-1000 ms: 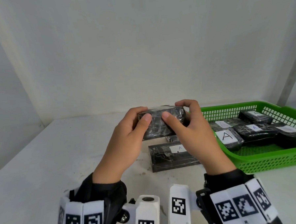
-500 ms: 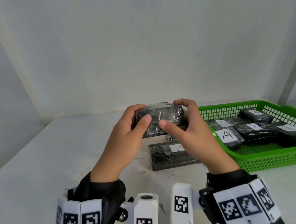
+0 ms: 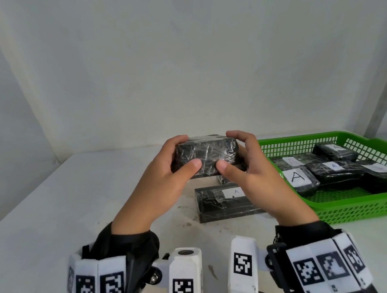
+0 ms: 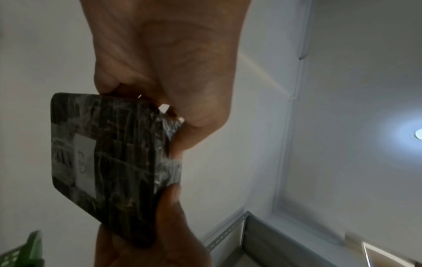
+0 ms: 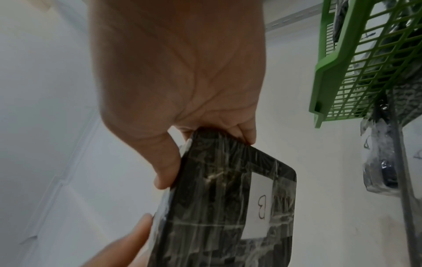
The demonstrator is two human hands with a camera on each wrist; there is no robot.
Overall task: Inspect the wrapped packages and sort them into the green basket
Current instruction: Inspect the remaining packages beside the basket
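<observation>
**Package marked B held up in both hands**

Hands raised above the white desk (image 3: pixel 57 220), both gripping one black film-wrapped package (image 3: pixel 205 157). Left hand (image 3: pixel 160 181): thumb pressed on the near face, fingers curled over the far top edge. Right hand (image 3: pixel 252 172): the same grip from the other side, thumb on the near face, fingers wrapped over the top right corner. Package held clear of the desk, long side level, roughly in front of the chest.

Wrist views: the far face of the held package carries a white label (image 5: pixel 260 207) with a handwritten B.

On the desk directly below the hands lies a second wrapped package (image 3: pixel 222 203), flat, its white label reading A; the right hand partly covers it. A small dark piece shows just behind it, too hidden to identify.

Green basket (image 3: pixel 359 207) sits on the desk to the right, close beside the second package. Inside it lie several wrapped packages, overlapping; the nearest one (image 3: pixel 302 181) shows a large A, and others behind carry labels also reading A where legible.
</observation>
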